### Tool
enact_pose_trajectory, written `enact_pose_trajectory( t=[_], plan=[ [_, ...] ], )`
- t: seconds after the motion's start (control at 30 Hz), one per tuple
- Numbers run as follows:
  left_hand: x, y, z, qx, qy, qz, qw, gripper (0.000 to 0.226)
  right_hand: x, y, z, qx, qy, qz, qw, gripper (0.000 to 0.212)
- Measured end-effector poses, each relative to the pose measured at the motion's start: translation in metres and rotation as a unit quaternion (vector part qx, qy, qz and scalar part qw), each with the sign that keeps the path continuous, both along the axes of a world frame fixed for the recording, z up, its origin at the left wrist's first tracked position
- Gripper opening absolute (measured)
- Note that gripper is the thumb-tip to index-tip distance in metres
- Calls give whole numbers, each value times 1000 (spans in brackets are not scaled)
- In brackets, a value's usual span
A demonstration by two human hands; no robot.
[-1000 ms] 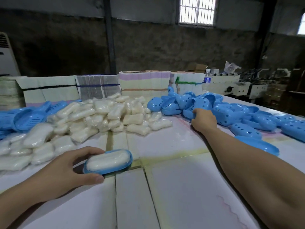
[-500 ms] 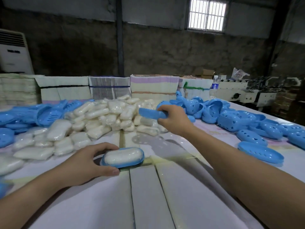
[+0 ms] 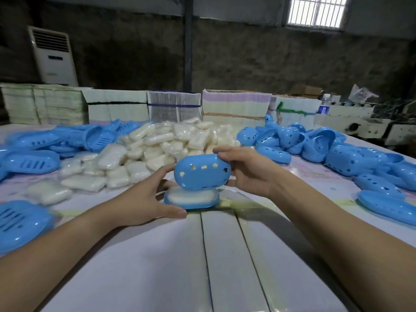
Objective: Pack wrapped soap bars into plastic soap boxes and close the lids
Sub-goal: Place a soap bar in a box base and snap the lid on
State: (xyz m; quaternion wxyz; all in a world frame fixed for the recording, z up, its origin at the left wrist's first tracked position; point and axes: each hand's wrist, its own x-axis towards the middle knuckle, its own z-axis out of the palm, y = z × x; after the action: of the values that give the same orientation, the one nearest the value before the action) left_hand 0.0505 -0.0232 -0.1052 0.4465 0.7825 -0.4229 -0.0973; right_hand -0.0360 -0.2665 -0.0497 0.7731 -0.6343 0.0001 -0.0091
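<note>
At the middle of the frame the person holds a blue perforated lid [image 3: 202, 174] tilted up on edge just above a blue soap box base [image 3: 191, 204] that sits on the white table [image 3: 157, 266]. A wrapped soap bar [image 3: 191, 197] lies inside that base, its pale top showing under the lid's lower edge. The right hand [image 3: 252, 172] grips the lid's right end, fingers curled over the top rim and thumb beneath. The left hand [image 3: 144, 199] cups the left side, its fingertips touching the lid's left end while the thumb lies along the table just in front of the base. Whether lid and base actually touch I cannot tell from here; they are very close. Behind the hands, toward the upper middle, a heap of wrapped soap bars [image 3: 157, 152] spreads across the table. To the right of it a pile of blue lids [image 3: 337, 154] with small holes runs out to the right edge. At the left, slotted blue bases [image 3: 33, 161] are heaped, and one more slotted base [image 3: 20, 221] lies at the lower left edge. Along the far side of the table stand bundled stacks of flat card [image 3: 173, 106]. A white air conditioner [image 3: 54, 56] stands against the dark wall at the upper left, and a barred window [image 3: 317, 11] glows at the upper right.
</note>
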Motion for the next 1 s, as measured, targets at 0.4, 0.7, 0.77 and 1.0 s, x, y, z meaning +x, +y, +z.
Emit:
enact_pose_trajectory(
  t=[0.4, 0.7, 0.77, 1.0],
  plan=[
    [2, -1, -3, -13, -2, 0, 1000, 92, 12, 12, -16, -509, -226, -170, 813, 32],
    [-2, -2, -1, -19, 12, 12, 1000, 101, 9, 15, -21, -515, -163, -54, 840, 82],
    [-3, -1, -1, -20, 10, 13, 1000, 105, 9, 16, -19, -523, -154, -51, 837, 85],
    [-5, 0, -1, -13, -2, 9, 1000, 101, 8, 14, -18, -500, -126, -49, 855, 76]
  ],
)
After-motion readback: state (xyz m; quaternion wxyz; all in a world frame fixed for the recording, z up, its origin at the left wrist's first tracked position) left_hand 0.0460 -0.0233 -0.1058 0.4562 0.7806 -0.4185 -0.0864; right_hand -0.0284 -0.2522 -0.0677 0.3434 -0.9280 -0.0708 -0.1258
